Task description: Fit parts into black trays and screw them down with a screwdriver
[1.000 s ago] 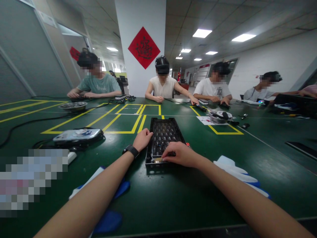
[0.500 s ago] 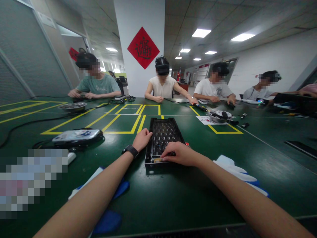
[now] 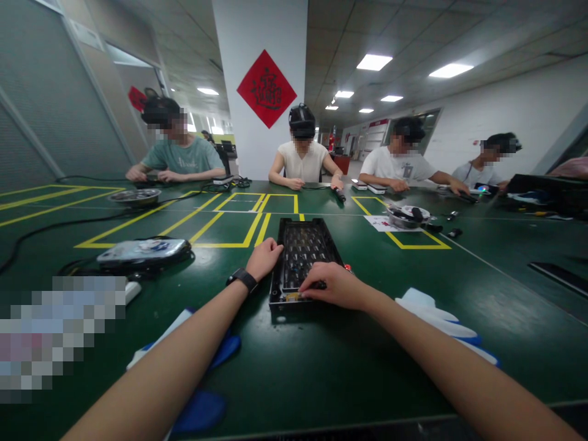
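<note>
Two hands on black tray, long axis pointing away, fingers pinching its near edge.

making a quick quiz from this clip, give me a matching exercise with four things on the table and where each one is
Things:
1. left hand
2. right hand
3. white and blue gloves
4. metal dish

Places:
A. far left of the green table, near the person in the green shirt
B. on the near end of the black keyboard case
C. lying beside the right forearm
D. against the left edge of the black keyboard case

Pairs: 1-D, 2-B, 3-C, 4-A
</note>
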`<state>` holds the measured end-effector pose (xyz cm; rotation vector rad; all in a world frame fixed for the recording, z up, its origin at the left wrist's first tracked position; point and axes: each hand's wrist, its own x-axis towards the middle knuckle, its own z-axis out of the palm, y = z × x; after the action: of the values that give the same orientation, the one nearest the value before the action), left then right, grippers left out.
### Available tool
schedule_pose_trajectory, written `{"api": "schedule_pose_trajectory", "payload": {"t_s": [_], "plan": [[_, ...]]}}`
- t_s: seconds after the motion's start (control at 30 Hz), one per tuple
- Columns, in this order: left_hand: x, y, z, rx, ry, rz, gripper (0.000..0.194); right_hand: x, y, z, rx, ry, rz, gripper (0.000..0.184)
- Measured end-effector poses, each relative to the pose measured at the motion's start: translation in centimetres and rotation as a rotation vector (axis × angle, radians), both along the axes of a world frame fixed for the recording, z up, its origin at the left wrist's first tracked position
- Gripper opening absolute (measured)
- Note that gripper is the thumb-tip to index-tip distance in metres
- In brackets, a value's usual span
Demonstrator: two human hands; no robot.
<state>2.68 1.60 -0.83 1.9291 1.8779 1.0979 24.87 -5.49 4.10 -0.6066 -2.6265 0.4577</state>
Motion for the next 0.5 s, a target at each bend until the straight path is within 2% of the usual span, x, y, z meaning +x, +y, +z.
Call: {"api": "schedule_pose_trajectory", "payload": {"t_s": [0.5], "plan": [[-0.02, 0.07, -0.14, 0.009, 0.009, 0.002, 0.028, -0.03, 0.07, -0.13, 0.004, -0.037, -0.037, 0.017]]}}
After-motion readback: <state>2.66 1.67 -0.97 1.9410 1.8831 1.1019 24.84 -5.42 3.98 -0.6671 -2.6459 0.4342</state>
